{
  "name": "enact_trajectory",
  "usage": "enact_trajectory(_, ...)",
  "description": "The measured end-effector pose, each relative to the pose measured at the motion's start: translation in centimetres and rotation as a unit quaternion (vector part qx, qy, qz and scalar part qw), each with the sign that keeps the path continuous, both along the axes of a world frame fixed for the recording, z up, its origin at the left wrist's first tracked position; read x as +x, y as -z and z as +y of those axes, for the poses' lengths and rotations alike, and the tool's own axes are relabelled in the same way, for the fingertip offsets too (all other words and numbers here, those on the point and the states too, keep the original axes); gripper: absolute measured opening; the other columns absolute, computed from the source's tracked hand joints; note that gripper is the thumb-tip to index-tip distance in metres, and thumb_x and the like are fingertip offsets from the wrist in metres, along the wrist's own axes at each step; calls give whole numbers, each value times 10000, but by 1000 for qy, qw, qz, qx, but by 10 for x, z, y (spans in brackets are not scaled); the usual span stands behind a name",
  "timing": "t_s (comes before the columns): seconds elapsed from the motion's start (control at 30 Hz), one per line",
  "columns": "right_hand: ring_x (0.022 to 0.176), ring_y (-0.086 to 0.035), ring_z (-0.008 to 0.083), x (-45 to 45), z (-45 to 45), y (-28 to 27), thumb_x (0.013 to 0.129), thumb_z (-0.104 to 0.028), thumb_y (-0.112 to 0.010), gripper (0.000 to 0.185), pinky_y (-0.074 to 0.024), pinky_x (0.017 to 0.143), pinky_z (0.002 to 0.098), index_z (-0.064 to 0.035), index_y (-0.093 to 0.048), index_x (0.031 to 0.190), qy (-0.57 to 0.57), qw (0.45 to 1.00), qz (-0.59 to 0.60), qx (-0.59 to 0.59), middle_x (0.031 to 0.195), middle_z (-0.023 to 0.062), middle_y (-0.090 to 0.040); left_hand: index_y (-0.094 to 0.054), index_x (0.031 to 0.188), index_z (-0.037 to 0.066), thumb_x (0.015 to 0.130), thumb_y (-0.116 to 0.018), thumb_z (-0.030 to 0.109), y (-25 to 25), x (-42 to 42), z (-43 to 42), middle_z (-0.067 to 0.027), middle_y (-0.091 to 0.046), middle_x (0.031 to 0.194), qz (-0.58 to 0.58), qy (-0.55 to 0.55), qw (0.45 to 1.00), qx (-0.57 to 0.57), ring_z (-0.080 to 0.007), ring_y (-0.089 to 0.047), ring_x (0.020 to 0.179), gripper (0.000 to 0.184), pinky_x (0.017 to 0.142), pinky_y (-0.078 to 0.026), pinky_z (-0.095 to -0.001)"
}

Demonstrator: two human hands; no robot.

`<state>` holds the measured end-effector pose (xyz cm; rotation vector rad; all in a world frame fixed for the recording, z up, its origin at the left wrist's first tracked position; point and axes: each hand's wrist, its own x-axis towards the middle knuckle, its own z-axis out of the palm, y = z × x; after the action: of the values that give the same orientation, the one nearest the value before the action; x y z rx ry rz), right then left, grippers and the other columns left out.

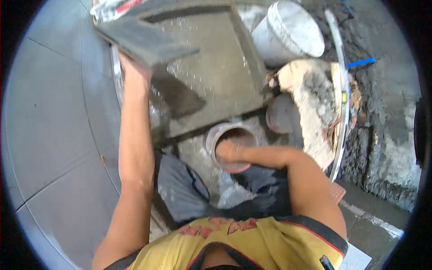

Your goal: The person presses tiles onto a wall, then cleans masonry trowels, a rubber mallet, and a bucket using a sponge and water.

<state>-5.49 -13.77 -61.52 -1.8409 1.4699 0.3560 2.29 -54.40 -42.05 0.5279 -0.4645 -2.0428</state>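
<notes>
My left hand [135,68] grips the lower edge of a grey tile [150,38], which is tilted up over a bed of wet mortar [216,49]; most of its fingers are hidden behind the tile. My right hand [227,150] reaches down inside a small round bucket [210,144] in front of my knees. Its fingers are blurred and hidden in there, so what they touch does not show.
Laid grey tiles [58,112] cover the left side. At the upper right stands a white bucket [288,33], near a torn, mortar-smeared bag [310,103] and a second small pot [280,113]. A long spirit level [344,96] lies along the right.
</notes>
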Motion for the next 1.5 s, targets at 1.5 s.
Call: enact_trajectory(1.5,1016,-631,214,-97,-232,-367,914,-351,-630,536,-512,901,340,-39,-542,1341,165,919,-282,-222,1211,134,-620,-559,1265,34,973,-562,448,17,-2,-4,-89,-663,1084,-6,9,997,-71,-230,-669,925,506,773,-571,-386)
